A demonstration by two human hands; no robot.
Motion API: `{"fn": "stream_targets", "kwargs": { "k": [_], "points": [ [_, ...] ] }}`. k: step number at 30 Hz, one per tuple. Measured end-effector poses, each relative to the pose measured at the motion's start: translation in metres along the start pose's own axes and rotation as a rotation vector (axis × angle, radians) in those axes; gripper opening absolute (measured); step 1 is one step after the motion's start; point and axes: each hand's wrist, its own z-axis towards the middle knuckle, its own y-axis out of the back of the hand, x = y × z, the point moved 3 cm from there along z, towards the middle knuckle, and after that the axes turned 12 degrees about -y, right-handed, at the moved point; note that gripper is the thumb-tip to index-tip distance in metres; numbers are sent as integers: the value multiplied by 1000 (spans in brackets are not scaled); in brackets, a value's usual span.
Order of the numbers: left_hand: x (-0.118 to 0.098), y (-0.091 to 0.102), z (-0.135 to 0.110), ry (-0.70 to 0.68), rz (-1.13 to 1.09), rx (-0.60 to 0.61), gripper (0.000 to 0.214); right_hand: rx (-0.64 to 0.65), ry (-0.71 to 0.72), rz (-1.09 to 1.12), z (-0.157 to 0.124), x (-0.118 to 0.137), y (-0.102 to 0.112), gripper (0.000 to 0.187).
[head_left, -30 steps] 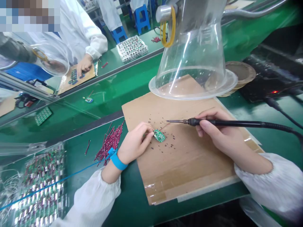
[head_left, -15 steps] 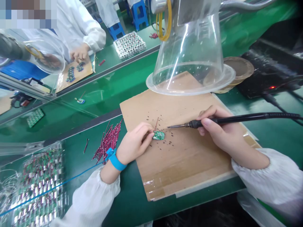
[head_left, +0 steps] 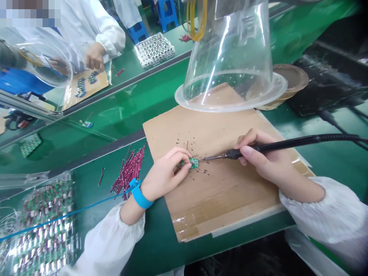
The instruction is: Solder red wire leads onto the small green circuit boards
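Note:
A small green circuit board (head_left: 194, 163) lies on the brown cardboard sheet (head_left: 230, 191), its left part covered by my left hand (head_left: 168, 168). The thumb and forefinger of that hand are pinched together over the board. A thin red wire (head_left: 188, 144) stands up behind the fingertips; where its lower end goes is hidden. My right hand (head_left: 258, 153) is closed around a soldering iron (head_left: 276, 145), held like a pen. Its tip points left and is close to the board's right edge; whether they touch I cannot tell. Dark specks dot the cardboard around the board.
A pile of red wires (head_left: 129, 168) lies left of the cardboard. Further left are stacked boards in clear trays (head_left: 43, 226). A clear fume hood (head_left: 230, 76) hangs above the sheet, with a round container (head_left: 290, 78) behind. A co-worker's hand (head_left: 94, 56) is across the bench.
My left fingers have shifted further over the board, covering more of it. The soldering iron's tip has come down from above right to the board's right edge. The view has tilted slightly.

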Motion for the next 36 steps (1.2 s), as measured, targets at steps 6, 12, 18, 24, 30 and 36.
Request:
{"fn": "stream_targets", "kwargs": {
  "k": [6,12,18,24,30,36],
  "points": [
    [-1,-2,8,-5,-6,14,6,47,-14,-35,1,-3,-1,16],
    [0,-2,8,-3,2,24,6,101,-17,-74,1,-5,-2,14],
    [1,-3,9,-1,-3,29,6,128,-13,-94,0,-4,-4,11],
    [-1,-2,9,12,8,24,7,134,-18,-114,1,-3,-6,10],
    [0,-4,10,12,9,14,7,151,-4,-90,1,-5,-5,10],
    [0,-4,10,20,7,17,8,98,-5,-57,0,-4,-2,11]
  ]
}}
